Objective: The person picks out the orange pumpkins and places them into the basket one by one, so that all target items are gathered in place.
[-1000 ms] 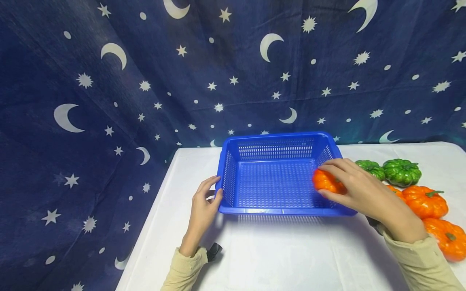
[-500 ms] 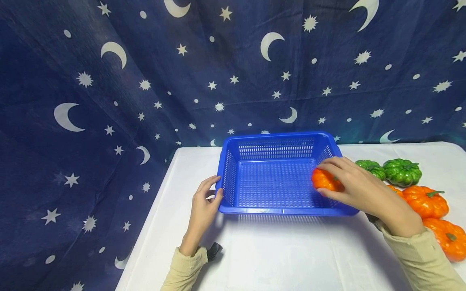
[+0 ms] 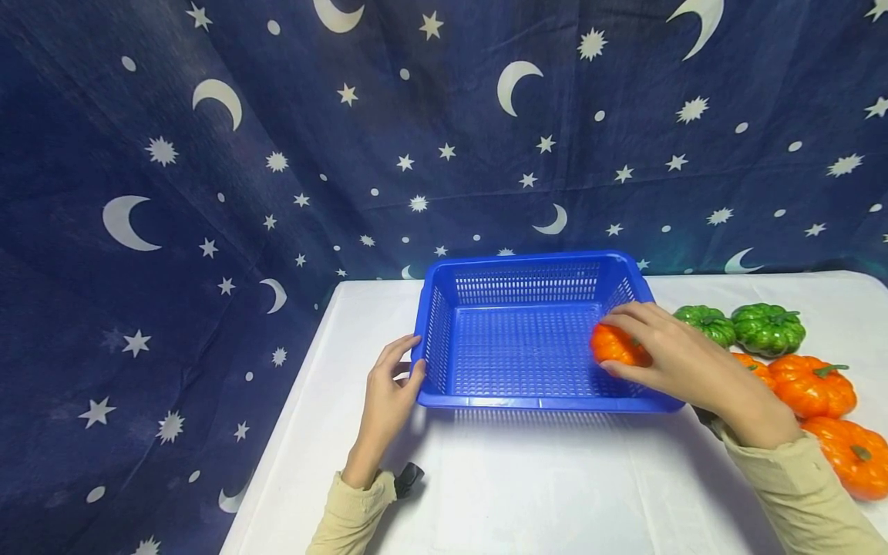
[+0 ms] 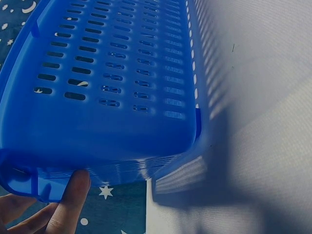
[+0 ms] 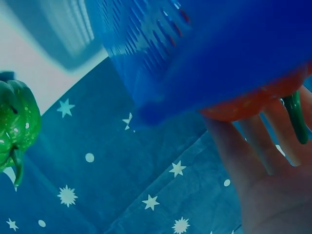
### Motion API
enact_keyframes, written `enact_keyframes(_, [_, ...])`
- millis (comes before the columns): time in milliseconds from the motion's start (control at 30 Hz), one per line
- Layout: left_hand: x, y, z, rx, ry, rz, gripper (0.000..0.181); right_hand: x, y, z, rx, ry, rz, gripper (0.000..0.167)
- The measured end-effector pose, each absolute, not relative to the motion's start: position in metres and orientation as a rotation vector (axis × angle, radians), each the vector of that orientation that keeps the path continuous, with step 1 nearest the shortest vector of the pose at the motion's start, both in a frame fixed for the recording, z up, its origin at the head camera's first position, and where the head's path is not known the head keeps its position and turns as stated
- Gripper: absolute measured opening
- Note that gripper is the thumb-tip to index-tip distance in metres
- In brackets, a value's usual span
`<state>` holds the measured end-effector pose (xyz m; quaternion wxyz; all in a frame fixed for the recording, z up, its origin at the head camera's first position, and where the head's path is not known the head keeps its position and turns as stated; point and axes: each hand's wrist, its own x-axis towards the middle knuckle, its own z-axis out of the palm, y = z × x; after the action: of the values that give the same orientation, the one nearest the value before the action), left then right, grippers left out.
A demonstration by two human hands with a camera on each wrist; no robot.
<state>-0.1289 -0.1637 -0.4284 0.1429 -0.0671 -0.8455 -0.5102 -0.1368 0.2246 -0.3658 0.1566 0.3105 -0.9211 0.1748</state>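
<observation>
A blue plastic basket [image 3: 527, 358] stands on the white table. At its left end my left hand [image 3: 387, 393] holds the rim; in the left wrist view the thumb [image 4: 73, 200] presses against the end wall. My right hand [image 3: 676, 358] reaches over the basket's right end and grips a small orange pumpkin [image 3: 617, 344] between thumb and fingers. The pumpkin is inside the basket outline, and whether it touches the floor of the basket cannot be told. From the right wrist, the basket wall hides much of the pumpkin [image 5: 239, 107], leaving its green stem visible.
Right of the basket lie two green pumpkins [image 3: 768, 329] and several orange pumpkins [image 3: 812, 385], partly behind my right arm. A dark blue curtain [image 3: 444, 139] with moons and stars hangs behind the white tablecloth [image 3: 541, 486].
My right hand has shifted slightly left with the orange pumpkin, a little further into the basket. The left hand and the basket have stayed in place.
</observation>
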Motion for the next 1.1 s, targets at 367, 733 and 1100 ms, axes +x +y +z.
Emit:
enact_keyframes(367, [-0.128, -0.164, -0.427, -0.184, -2.451, -1.471, 0.036, -0.136, 0.223, -0.373, 0.877, -2.687, 0.522, 0.049])
enact_keyframes(733, [-0.128, -0.163, -0.426, -0.175, -2.451, -1.478, 0.036, -0.141, 0.223, -0.377, 0.914, -2.691, 0.507, 0.050])
enact_keyframes(1100, [-0.127, -0.164, -0.427, -0.179, -2.446, -1.498, 0.036, -0.145, 0.222, -0.384, 0.930, -2.735, 0.503, 0.051])
